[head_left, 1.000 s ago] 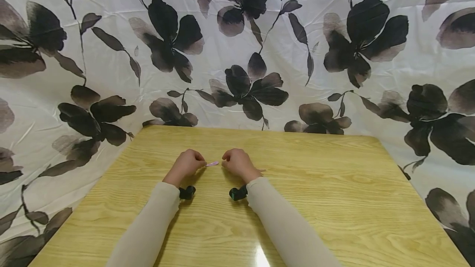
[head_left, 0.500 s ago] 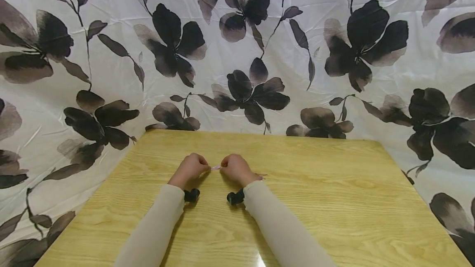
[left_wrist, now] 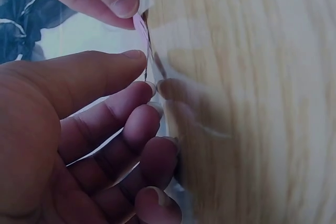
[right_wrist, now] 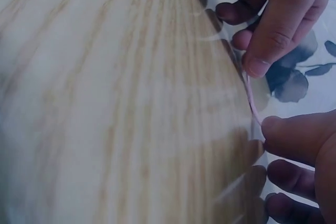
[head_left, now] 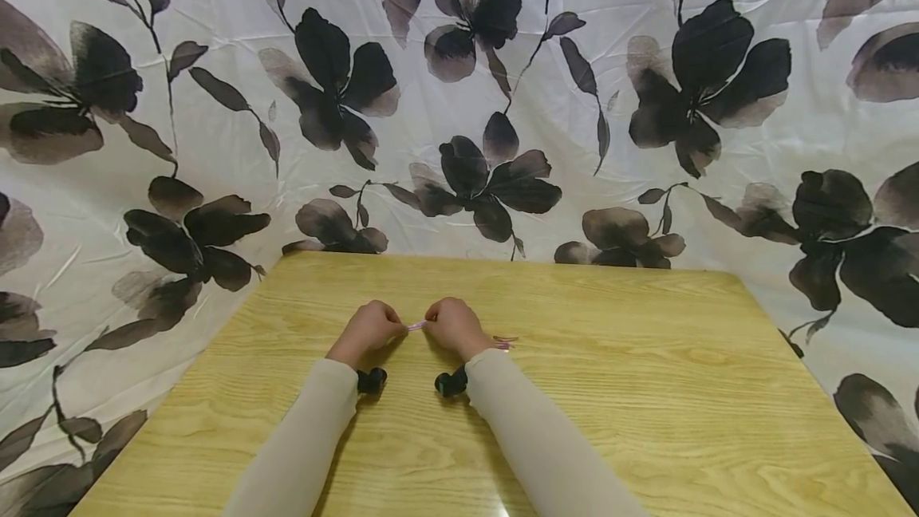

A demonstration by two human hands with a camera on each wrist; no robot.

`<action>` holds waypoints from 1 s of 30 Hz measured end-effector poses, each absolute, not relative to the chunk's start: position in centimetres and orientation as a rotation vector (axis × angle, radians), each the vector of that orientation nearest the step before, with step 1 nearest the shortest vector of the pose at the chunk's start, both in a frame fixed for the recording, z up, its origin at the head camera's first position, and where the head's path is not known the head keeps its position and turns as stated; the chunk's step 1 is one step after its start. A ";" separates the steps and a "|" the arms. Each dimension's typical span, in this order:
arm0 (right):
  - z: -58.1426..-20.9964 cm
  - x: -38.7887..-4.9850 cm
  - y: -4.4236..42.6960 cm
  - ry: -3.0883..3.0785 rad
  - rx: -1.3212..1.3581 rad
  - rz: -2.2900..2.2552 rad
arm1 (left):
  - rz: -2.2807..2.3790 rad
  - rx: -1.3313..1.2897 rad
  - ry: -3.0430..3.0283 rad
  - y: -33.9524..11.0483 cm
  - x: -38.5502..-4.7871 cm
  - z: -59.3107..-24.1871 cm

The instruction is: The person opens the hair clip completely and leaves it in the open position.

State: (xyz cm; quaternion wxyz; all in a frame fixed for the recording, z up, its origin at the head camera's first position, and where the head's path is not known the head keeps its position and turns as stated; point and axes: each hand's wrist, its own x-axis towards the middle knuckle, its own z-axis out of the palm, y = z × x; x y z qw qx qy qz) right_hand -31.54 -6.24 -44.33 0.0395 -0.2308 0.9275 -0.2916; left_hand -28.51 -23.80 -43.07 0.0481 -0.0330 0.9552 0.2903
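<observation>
A slim pink strip, which looks like a hair clip [head_left: 416, 326], is stretched between my two hands just above the table. My left hand [head_left: 369, 325] pinches its left end between thumb and fingertips. The other end is pinched by my right hand [head_left: 452, 325]. In the left wrist view the clip [left_wrist: 140, 27] shows pink near the right fingers, with a thin dark part toward my left thumb. Seen from the right wrist, the clip [right_wrist: 250, 95] is narrow and slightly bowed. Fingertips hide both ends.
Beside my right wrist lie several slim pink and brownish pieces [head_left: 506, 343], partly hidden by the arm. The wood-grain table [head_left: 632, 389] is glossy. Floral cloth [head_left: 459, 102] hangs behind its far edge. Dark wrist cameras [head_left: 372, 380] sit at the cuffs.
My right hand has come in from a gap and taken the clip's free end. Both hands are closer together. More of the pieces by my right wrist now shows.
</observation>
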 end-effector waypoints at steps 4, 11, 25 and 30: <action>-44.3 -31.4 -6.3 2.867 -0.711 -0.896 | 0.874 -0.079 2.932 -23.7 -28.5 -43.3; -44.5 -31.4 -6.5 2.866 -0.681 -0.909 | 0.863 -0.061 2.963 -23.8 -28.7 -43.6; -44.8 -31.7 -6.2 2.853 -0.712 -0.913 | 0.910 -0.004 2.927 -23.6 -28.3 -43.8; -44.6 -31.7 -6.1 2.841 -0.728 -0.906 | 0.893 0.028 2.952 -23.8 -28.3 -43.9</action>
